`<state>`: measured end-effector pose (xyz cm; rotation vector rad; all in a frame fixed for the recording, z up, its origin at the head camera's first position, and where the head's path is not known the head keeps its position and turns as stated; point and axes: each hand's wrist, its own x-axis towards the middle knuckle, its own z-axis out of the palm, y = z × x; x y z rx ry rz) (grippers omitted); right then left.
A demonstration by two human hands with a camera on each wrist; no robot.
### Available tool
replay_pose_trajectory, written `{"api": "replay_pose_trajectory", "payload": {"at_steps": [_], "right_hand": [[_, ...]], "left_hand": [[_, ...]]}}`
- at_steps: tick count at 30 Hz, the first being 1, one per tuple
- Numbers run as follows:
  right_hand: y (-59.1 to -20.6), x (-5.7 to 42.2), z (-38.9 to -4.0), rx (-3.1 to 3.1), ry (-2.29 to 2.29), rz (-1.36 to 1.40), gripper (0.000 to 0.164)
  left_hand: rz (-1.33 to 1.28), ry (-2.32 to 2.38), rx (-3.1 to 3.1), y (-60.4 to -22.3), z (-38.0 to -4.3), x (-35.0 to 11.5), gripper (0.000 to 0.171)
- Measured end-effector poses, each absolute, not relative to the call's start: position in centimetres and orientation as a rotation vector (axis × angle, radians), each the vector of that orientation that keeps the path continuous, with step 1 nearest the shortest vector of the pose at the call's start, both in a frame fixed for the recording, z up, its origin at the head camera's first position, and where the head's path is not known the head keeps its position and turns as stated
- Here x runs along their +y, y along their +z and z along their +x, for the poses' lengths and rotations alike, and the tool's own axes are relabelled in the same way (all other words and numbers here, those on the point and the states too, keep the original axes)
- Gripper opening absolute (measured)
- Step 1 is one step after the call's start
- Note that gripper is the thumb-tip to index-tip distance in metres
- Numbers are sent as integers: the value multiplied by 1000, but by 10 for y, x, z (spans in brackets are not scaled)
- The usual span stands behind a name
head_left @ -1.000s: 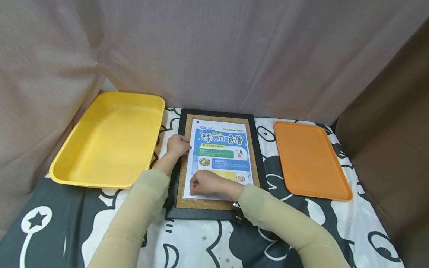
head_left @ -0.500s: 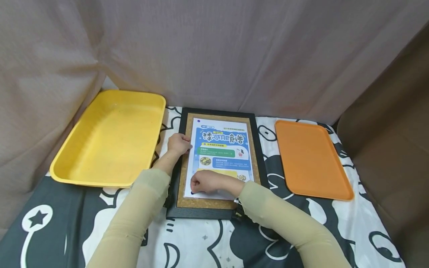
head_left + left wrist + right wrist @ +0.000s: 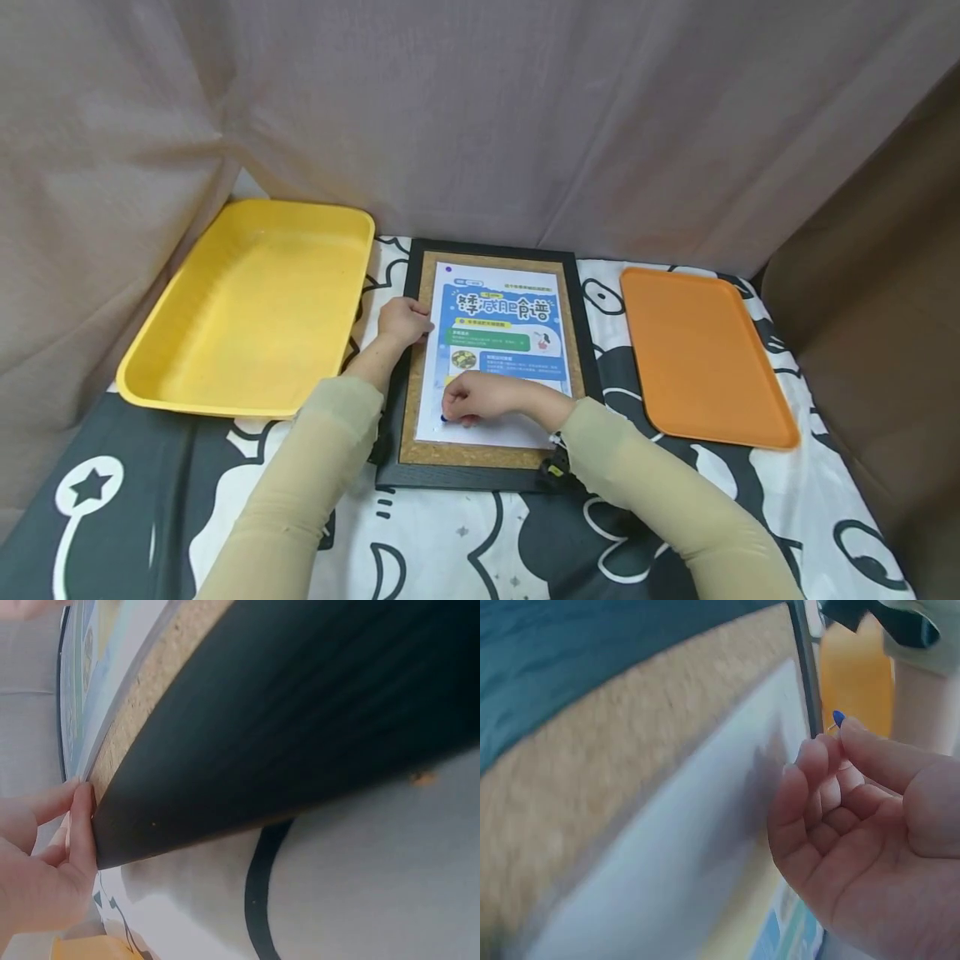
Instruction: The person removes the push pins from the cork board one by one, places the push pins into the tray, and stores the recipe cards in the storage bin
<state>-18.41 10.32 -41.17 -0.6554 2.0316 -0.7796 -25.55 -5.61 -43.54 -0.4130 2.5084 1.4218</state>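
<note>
A black-framed cork board (image 3: 491, 477) lies on the cloth with a printed poster (image 3: 504, 340) on it. A small purple pin (image 3: 448, 269) shows at the poster's upper left corner. My left hand (image 3: 403, 322) rests over the frame's left side, fingertips touching the poster's left edge; in the left wrist view those fingers (image 3: 84, 825) lie fairly straight across the frame. Above the poster's lower left part, my right hand (image 3: 483, 397) pinches a blue pushpin (image 3: 838, 718) between thumb and index finger. Its metal point shows in the right wrist view.
A deep yellow tray (image 3: 247, 308) stands to the left of the board. On the right lies a flat orange tray (image 3: 705, 358). The patterned cloth (image 3: 435, 542) covers the table, and a grey-brown curtain (image 3: 480, 125) hangs behind.
My right hand has moved up and slightly right from the poster's lower left corner, with the blue pushpin now showing below its fingers. The left hand keeps its place on the poster's edge.
</note>
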Motion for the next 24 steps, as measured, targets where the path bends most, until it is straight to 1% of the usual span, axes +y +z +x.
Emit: {"api": "replay_pose_trajectory", "payload": {"at_steps": [10, 14, 19, 24], "right_hand": [[-392, 146, -196, 2117, -946, -424, 22], [-384, 170, -203, 2146, -986, -385, 24], [-375, 203, -212, 2205, -1033, -290, 25], [-365, 233, -216, 2260, -1088, -192, 29]], "left_hand": [[-428, 1393, 2494, -435, -254, -56, 26], [-425, 1390, 2494, -433, -253, -56, 26], [-424, 1401, 2484, -432, -253, -56, 26], [-432, 1422, 2472, -432, -253, -56, 26]]}}
